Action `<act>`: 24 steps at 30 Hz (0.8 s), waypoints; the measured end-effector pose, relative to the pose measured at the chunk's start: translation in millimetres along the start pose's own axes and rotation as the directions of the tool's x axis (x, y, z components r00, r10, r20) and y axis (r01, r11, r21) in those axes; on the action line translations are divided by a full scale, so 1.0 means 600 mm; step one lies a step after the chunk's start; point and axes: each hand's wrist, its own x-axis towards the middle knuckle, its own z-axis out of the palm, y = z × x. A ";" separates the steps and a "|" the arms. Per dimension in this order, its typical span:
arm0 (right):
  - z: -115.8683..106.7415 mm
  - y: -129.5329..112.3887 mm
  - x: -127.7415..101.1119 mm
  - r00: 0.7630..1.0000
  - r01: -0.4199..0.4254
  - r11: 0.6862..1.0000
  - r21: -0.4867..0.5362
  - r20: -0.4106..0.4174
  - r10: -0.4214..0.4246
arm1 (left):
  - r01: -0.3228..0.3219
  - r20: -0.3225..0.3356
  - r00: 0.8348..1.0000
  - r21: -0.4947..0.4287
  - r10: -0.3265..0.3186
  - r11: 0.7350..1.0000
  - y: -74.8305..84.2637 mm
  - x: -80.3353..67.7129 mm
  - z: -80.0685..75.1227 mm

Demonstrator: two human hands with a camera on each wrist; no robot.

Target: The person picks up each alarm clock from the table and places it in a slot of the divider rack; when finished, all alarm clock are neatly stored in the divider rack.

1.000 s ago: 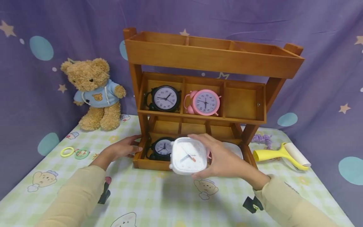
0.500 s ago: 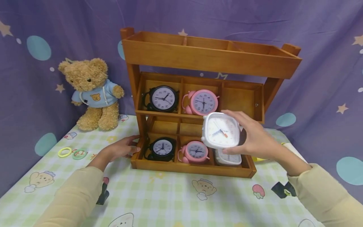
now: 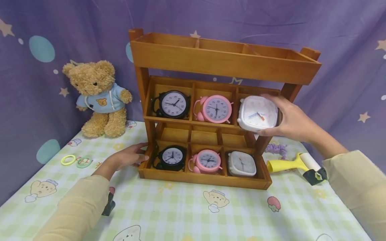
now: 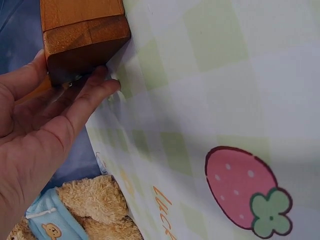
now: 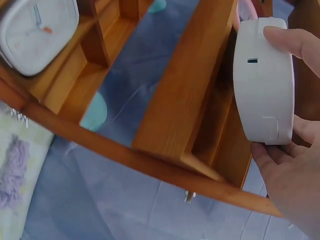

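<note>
My right hand holds a white square alarm clock by its edges, thumb on one side and fingers on the opposite side. The clock is at the right compartment of the wooden rack's middle tier, beside a pink alarm clock and a black alarm clock. In the right wrist view the white clock shows edge-on. At the left end of the wooden rack, my left hand rests against the bottom tier with its fingers extended. That tier bears another black clock, pink clock and white clock.
A teddy bear stands left of the rack. Two hair rings, one yellow and one green, lie before it. On the right are a yellow-handled lint roller and a purple scrunchie. Purple curtain hangs behind.
My right hand has carried the white clock from in front of the bottom tier up and rightward to the middle tier's right compartment. The left hand stays at the rack's left end.
</note>
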 end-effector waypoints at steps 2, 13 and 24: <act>-0.004 0.007 0.010 1.000 0.007 1.000 -0.005 0.004 -0.007 | 0.003 -0.002 1.000 -0.002 -0.003 1.000 0.000 0.001 0.000; -0.004 0.028 0.055 0.994 -0.067 0.997 -0.024 0.088 0.068 | 0.013 -0.004 1.000 -0.006 -0.013 1.000 0.000 -0.002 0.000; -0.002 0.027 0.077 0.985 -0.068 0.992 -0.109 0.151 0.084 | 0.010 -0.004 1.000 -0.006 -0.010 1.000 0.001 -0.001 0.000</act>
